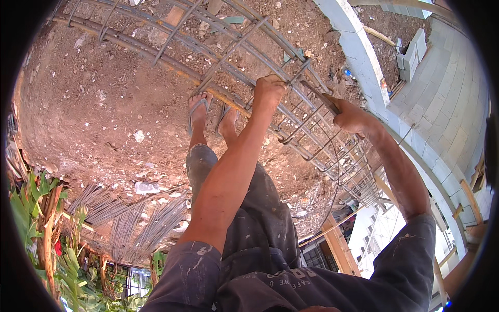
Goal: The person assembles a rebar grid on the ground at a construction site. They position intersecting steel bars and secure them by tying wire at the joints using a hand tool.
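Observation:
A long rebar cage (241, 39) of rusty bars and square stirrups runs slantwise from the upper left to the lower right. My left hand (270, 89) is closed at one of its bars, beside a stirrup; the fingertips are partly hidden. From the other side, my right hand (352, 117) grips the dark handles of what look like pincers (323, 100). Their head reaches to the stirrup corner just right of my left hand. Any tie wire at that joint is too small to make out.
My feet in flip-flops (199, 106) stand on stony soil close to the cage. A grey block wall (358, 52) curves along the right, with stacked blocks (414, 54) behind. Bundled thin sticks (127, 223) and green plants (67, 270) lie lower left. Timber planks (340, 247) stand lower right.

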`<action>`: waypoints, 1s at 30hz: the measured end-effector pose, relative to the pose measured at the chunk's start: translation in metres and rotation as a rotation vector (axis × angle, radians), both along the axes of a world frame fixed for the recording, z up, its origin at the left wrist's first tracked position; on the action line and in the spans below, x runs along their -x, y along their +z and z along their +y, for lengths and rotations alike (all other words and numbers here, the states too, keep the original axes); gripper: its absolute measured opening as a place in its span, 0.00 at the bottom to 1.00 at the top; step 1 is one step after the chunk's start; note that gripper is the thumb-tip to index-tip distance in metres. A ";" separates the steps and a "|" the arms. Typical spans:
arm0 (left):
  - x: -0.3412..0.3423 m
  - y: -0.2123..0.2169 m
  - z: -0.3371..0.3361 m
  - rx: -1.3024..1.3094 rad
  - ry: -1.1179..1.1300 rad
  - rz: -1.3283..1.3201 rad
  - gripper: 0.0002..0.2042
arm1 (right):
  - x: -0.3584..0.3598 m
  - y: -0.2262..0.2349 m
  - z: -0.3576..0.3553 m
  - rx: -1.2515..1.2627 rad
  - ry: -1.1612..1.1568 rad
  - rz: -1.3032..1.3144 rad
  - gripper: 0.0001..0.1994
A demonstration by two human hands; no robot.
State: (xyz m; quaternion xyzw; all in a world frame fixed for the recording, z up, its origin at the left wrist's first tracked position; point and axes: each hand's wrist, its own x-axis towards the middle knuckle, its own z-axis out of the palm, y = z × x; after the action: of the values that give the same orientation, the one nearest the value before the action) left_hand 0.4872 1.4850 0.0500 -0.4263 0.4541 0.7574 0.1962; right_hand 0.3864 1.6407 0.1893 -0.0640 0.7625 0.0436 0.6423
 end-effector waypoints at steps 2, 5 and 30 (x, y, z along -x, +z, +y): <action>0.000 -0.002 0.003 -0.017 -0.018 -0.008 0.10 | -0.007 -0.007 0.015 0.063 0.040 0.056 0.41; -0.004 -0.009 0.002 0.018 -0.037 0.055 0.10 | -0.014 -0.010 0.015 0.113 0.126 0.145 0.41; -0.006 -0.003 0.015 0.152 -0.073 0.162 0.04 | 0.006 0.002 0.001 0.021 0.428 0.187 0.15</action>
State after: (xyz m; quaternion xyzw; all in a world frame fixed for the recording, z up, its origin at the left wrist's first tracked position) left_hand 0.4930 1.5000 0.0469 -0.3606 0.5400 0.7448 0.1536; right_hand 0.3805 1.6412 0.1913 -0.2268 0.7881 0.1767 0.5442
